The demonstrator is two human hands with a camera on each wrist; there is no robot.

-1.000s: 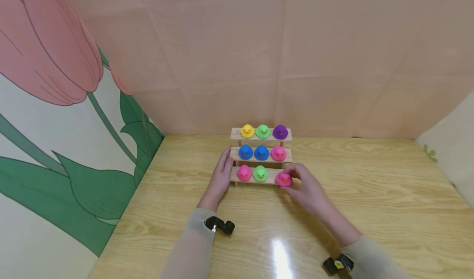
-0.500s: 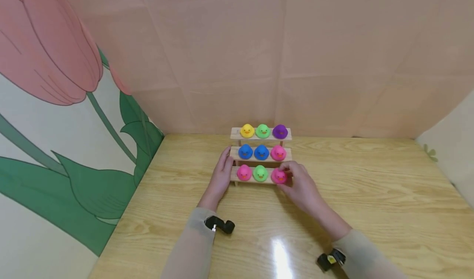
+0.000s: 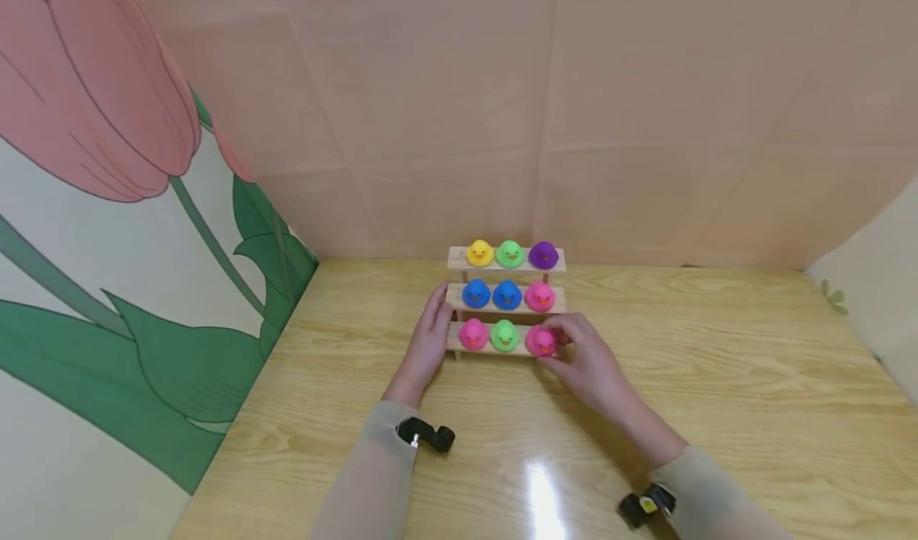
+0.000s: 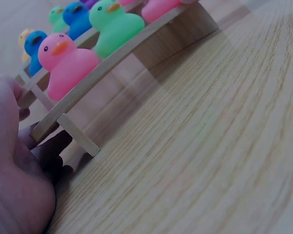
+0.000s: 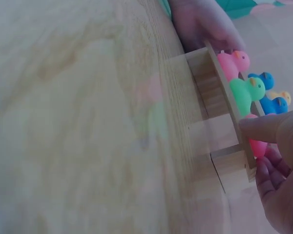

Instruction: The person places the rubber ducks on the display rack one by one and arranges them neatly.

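A small three-tier wooden display stand [image 3: 525, 348] holds rubber ducks in rows of three. My right hand [image 3: 594, 367] pinches a pink duck [image 3: 539, 342] at the right end of the lowest shelf, thumb in front and fingers behind. In the right wrist view, the thumb [image 5: 263, 129] covers part of that duck. My left hand [image 3: 429, 341] grips the stand's left side, its fingers around the shelf ends in the left wrist view. Beside the held duck sit a green duck [image 3: 505, 336] and another pink duck [image 4: 68, 66].
On the middle shelf stand two blue ducks [image 3: 508, 295] and a pink duck [image 3: 540, 296]. Yellow [image 3: 480, 253], green [image 3: 510, 254] and purple [image 3: 543, 255] ducks line the top. The wooden table [image 3: 717, 381] meets a pink-draped wall [image 3: 430, 126] behind the stand.
My right hand has moved left with the pink duck, bringing it from the shelf's right end closer to the green duck, then barely shifting. My left hand has stayed on the stand.
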